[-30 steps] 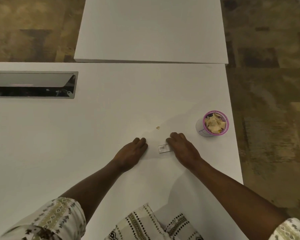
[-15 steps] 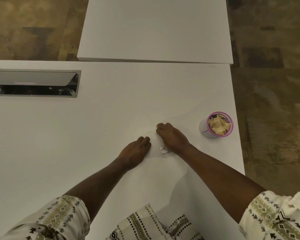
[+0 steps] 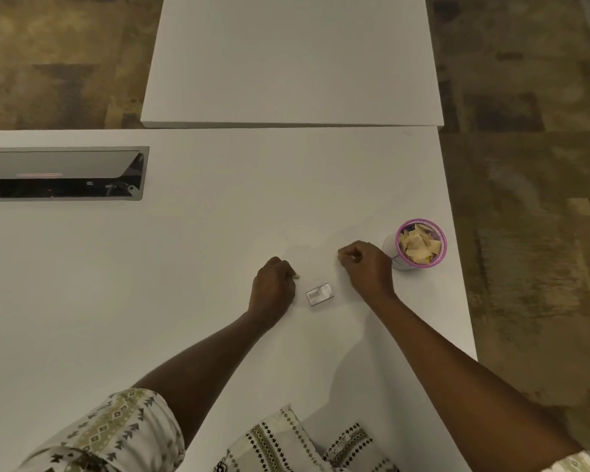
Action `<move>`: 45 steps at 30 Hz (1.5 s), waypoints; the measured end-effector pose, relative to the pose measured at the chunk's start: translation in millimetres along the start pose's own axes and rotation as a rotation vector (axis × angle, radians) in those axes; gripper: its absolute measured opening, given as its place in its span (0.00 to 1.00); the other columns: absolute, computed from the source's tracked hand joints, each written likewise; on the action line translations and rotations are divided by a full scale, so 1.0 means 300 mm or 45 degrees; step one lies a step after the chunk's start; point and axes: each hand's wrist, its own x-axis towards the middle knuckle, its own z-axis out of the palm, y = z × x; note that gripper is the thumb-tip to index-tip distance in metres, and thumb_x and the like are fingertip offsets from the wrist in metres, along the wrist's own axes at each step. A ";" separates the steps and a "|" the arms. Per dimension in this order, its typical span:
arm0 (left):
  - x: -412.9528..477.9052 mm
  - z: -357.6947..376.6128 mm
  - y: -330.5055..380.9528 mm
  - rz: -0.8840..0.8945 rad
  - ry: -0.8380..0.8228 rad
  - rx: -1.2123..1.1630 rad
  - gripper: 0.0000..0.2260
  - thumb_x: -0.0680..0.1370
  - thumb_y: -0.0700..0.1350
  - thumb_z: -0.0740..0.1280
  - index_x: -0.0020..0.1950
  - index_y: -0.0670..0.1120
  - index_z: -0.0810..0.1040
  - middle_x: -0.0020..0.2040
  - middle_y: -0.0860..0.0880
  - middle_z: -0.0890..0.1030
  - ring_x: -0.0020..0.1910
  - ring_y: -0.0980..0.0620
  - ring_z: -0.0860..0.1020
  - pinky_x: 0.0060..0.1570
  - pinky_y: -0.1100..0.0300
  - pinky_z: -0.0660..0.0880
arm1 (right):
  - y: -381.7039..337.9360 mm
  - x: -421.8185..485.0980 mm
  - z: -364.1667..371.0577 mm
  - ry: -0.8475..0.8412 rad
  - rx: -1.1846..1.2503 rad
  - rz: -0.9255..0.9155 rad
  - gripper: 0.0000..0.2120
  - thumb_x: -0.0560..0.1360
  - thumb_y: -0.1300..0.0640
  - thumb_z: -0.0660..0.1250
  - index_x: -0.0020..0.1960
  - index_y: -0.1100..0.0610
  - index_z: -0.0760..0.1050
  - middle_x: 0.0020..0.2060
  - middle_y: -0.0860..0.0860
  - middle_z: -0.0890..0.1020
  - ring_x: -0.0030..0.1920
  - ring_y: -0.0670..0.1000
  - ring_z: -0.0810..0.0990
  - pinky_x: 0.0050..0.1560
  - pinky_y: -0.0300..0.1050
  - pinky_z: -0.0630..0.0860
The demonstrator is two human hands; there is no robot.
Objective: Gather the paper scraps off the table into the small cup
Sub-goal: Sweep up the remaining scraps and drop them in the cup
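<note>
curled hands [image 3: 321, 279] flanking small card [image 3: 319, 294], near cup [image 3: 420, 243]

Table [image 3: 150, 284] bare to the L and far side, lots of free room. Small card [image 3: 320, 294] lies btwn left hand [image 3: 272, 290] and right hand [image 3: 367, 267]. Cup [image 3: 420, 243] stands just R of right hand, near table's R edge. Open cable hatch [image 3: 62, 173] far L.

Left hand [image 3: 272, 287]: fingers curled in, fingertips pinched together, palm down.
Right hand [image 3: 367, 267]: closed in a loose fist, fingertips pinched at its far side.
Arms: both bare forearms reach forward, patterned sleeves pushed up.
</note>
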 end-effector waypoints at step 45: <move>-0.082 -0.056 -0.129 0.218 -0.069 0.347 0.10 0.77 0.42 0.66 0.59 0.47 0.78 0.50 0.47 0.76 0.52 0.44 0.74 0.44 0.51 0.77 | 0.083 -0.242 0.088 -0.258 -0.881 -0.404 0.14 0.75 0.57 0.66 0.61 0.52 0.75 0.53 0.51 0.76 0.51 0.55 0.77 0.36 0.48 0.76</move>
